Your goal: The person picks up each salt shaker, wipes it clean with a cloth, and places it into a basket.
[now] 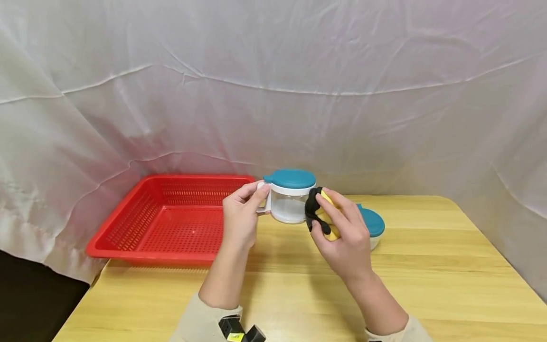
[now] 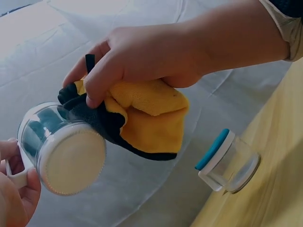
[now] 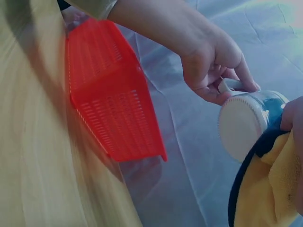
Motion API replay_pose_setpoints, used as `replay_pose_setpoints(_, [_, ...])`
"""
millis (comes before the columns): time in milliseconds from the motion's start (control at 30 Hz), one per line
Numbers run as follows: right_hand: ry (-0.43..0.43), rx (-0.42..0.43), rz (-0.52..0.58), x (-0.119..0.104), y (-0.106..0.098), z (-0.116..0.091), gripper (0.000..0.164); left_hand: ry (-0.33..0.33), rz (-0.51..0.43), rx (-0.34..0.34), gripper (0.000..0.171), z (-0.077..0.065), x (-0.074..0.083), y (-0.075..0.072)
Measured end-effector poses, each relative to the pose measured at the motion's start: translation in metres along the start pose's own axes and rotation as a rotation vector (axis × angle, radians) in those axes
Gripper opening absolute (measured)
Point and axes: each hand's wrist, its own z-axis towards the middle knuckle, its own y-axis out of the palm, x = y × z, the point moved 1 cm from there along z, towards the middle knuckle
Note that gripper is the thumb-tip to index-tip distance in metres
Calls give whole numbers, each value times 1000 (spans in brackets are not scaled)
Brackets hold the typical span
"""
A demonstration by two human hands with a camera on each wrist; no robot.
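A clear jar (image 1: pixel 288 207) with a teal lid (image 1: pixel 292 178) and a white collar is held up above the table. My left hand (image 1: pixel 241 211) grips it by its white handle (image 3: pixel 232 85). On the jar's other side, my right hand (image 1: pixel 346 232) pinches a yellow cloth (image 2: pixel 151 113) with a black border, and the border touches the jar's wall. In the left wrist view the jar's pale round base (image 2: pixel 73 158) shows, and the cloth hangs down in folds below the right hand. A second teal-lidded jar (image 2: pixel 232 161) stands on the table, partly hidden behind the right hand in the head view.
A red perforated basket (image 1: pixel 128 254) stands on the left of the wooden table (image 1: pixel 440 266), with nothing seen inside it. Pale cloth sheeting (image 1: pixel 273 118) hangs behind the table and along its sides.
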Motion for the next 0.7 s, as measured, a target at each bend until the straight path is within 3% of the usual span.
replay_pose_setpoints(233, [77, -30, 136, -11, 0, 4, 46, -40, -123, 20, 8, 5, 5, -6])
replay_pose_setpoints(500, [249, -39, 267, -29, -11, 18, 48, -29, -141, -116, 12, 5, 8, -8])
replay_pose_setpoints(700, [194, 5, 308, -32, -10, 18, 46, -36, -112, -151, 9, 3, 8, -7])
